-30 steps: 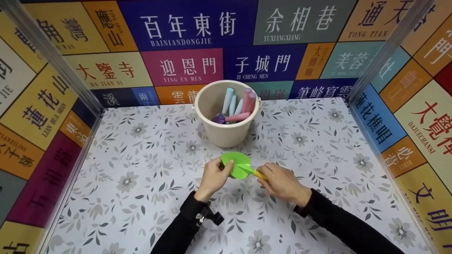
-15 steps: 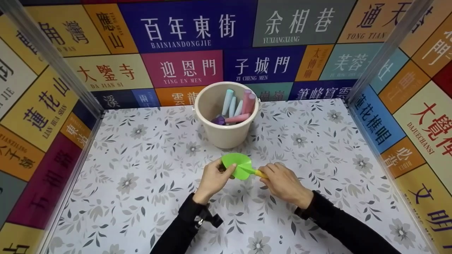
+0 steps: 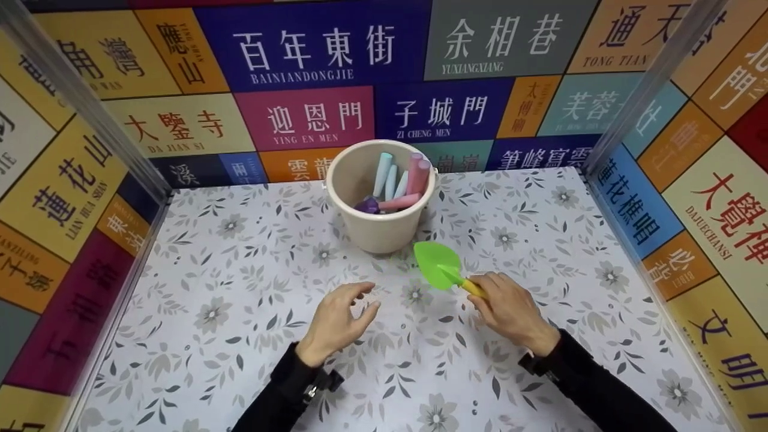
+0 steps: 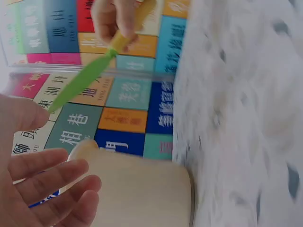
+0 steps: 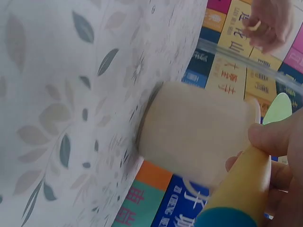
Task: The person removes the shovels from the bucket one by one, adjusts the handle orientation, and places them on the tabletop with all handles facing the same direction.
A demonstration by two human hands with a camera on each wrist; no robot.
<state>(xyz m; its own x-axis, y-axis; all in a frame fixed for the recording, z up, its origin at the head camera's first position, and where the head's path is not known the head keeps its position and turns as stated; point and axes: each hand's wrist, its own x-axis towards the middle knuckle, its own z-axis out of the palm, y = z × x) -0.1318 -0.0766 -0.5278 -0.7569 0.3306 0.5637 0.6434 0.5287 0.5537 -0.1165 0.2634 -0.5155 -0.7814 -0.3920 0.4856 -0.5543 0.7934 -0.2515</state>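
Observation:
A toy shovel with a green blade [image 3: 438, 264] and a yellow handle [image 3: 473, 288] is held above the table by my right hand [image 3: 507, 306], which grips the handle [image 5: 241, 189]. Its blade points toward the cream bucket [image 3: 377, 231] just behind it. My left hand [image 3: 339, 318] hovers over the table to the left with relaxed, slightly curled fingers [image 4: 52, 177] and holds nothing. In the left wrist view the green blade [image 4: 80, 82] shows edge-on with the right hand [image 4: 113, 19] at its handle.
The bucket [image 5: 199, 132] holds several chalk sticks [image 3: 401, 180], blue, pink and purple. A floral cloth [image 3: 228, 282] covers the table. Sign-printed walls [image 3: 312, 114] close in the back and both sides, with metal corner posts [image 3: 78, 102].
My left hand let go of the green blade and drew back to the left. My right hand carried the shovel to the right and slightly farther back, beside the bucket.

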